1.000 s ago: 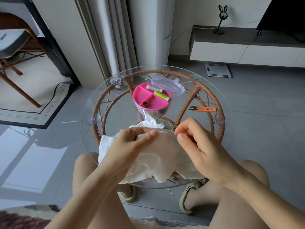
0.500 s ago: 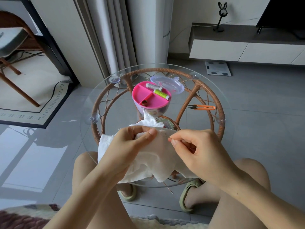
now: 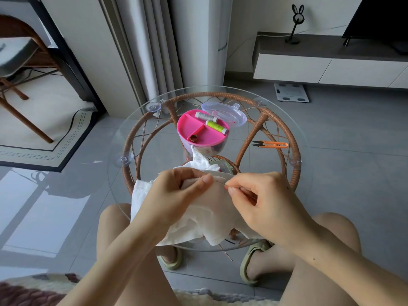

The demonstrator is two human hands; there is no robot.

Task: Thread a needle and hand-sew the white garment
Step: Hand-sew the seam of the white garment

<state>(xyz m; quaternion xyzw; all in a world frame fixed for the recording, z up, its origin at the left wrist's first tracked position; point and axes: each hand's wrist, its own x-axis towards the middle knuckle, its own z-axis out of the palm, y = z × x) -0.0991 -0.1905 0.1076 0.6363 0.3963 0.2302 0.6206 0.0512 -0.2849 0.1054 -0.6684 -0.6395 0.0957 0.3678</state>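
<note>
Right hand (image 3: 265,202) has dropped closer to the left hand (image 3: 174,191) — its grip pinches the needle (image 3: 221,183), tip at the fold. Left grip clamps the white garment (image 3: 198,217), thumb on top, on the glass worktop (image 3: 141,133).

A bright room with a shiny grey floor (image 3: 353,173)
Pale light lies on the floor at the near left. A round glass table (image 3: 159,155) on a brown woven frame stands in the middle, with pale curtains (image 3: 141,45) far behind it. Far right, a low white cabinet (image 3: 309,67) holds a black screen (image 3: 379,18) and a bunny-ear stand (image 3: 297,21); a white scale (image 3: 291,92) lies below. Far left, a wooden chair (image 3: 15,62) stands on a cream rug (image 3: 44,120)
</note>
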